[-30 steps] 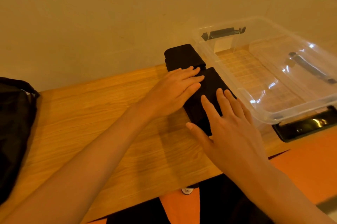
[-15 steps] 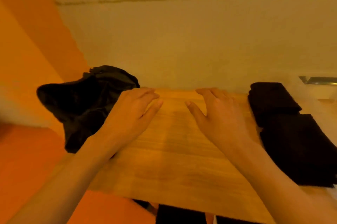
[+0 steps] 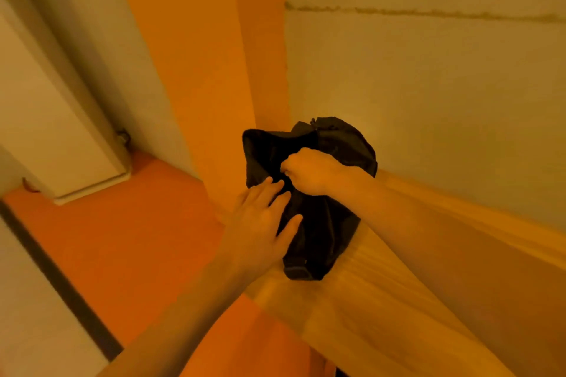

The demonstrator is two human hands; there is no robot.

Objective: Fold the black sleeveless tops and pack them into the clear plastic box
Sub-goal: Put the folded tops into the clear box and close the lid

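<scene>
I am gripping the black fabric bundle (image 3: 324,223) with my right hand (image 3: 309,172), fingers curled tight into a fist around a bunch of cloth near its top. My left hand (image 3: 260,220) is lying flat against the bundle's left side, fingers (image 3: 280,202) straight and spread, touching the cloth and holding nothing. The bundle is sitting at the left edge of the wooden table (image 3: 382,300), by the far corner, its upper part leaning against the pale wall (image 3: 428,100). I am not managing to tell whether it is a bag or loose tops. An orange column (image 3: 208,70) is rising just behind the table's left edge.
</scene>
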